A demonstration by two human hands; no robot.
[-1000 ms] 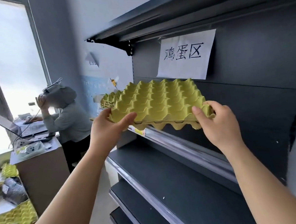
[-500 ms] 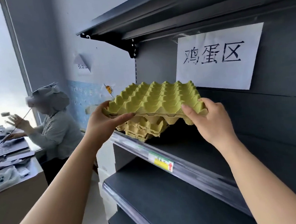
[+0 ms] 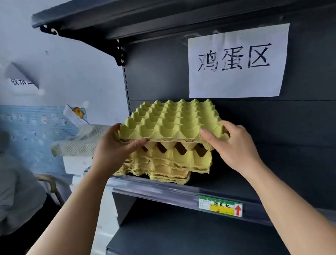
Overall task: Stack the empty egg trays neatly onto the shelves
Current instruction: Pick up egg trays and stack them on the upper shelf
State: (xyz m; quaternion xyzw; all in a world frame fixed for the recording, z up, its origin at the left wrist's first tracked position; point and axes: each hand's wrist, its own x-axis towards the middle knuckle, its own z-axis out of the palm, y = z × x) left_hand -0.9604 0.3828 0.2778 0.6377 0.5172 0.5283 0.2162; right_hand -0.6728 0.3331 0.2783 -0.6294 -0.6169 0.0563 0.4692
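Note:
A yellow-green empty egg tray (image 3: 170,121) sits level just above a stack of several yellow egg trays (image 3: 165,163). That stack stands at the left end of the dark grey middle shelf (image 3: 217,185). My left hand (image 3: 113,149) grips the tray's near left corner, thumb along the front edge. My right hand (image 3: 232,142) grips the near right corner, thumb on top. A narrow gap with dark cell openings shows between the held tray and the stack.
A white paper sign (image 3: 238,62) hangs on the back panel above the stack. A price label (image 3: 220,207) sits on the shelf's front rail. A lower shelf (image 3: 181,242) lies beneath. A seated person (image 3: 6,188) is at far left, beside white boxes (image 3: 78,163).
The view moved closer to the shelf. Both hands carried the tray in over the stack and lowered it, so it now hangs nearly on top of the stacked trays.

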